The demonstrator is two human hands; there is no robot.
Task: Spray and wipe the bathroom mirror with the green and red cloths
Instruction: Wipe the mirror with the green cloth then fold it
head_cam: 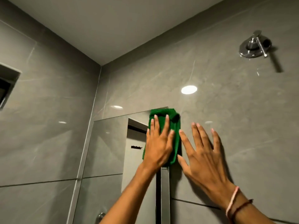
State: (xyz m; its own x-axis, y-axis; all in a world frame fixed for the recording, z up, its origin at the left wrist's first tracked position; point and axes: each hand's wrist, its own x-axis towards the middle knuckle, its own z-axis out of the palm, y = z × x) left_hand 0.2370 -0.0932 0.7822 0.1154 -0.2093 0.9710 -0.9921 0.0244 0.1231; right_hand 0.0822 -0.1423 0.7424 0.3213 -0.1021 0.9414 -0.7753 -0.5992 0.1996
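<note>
The frameless mirror (106, 143) hangs on the grey tiled wall, and its top right corner is covered by the green cloth (175, 126). My left hand (157, 143) lies flat on that cloth with fingers spread, pressing it against the glass at the mirror's upper right. My right hand (203, 154) rests open on the bare wall tile just to the right of the mirror's edge, fingers spread and holding nothing. I see no red cloth and no spray bottle.
A chrome wall fitting (254, 45) juts out high on the right. A dark recessed niche (6, 84) is in the left wall. The wall corner runs down beside the mirror's left edge. A small chrome knob (101, 216) shows at the bottom.
</note>
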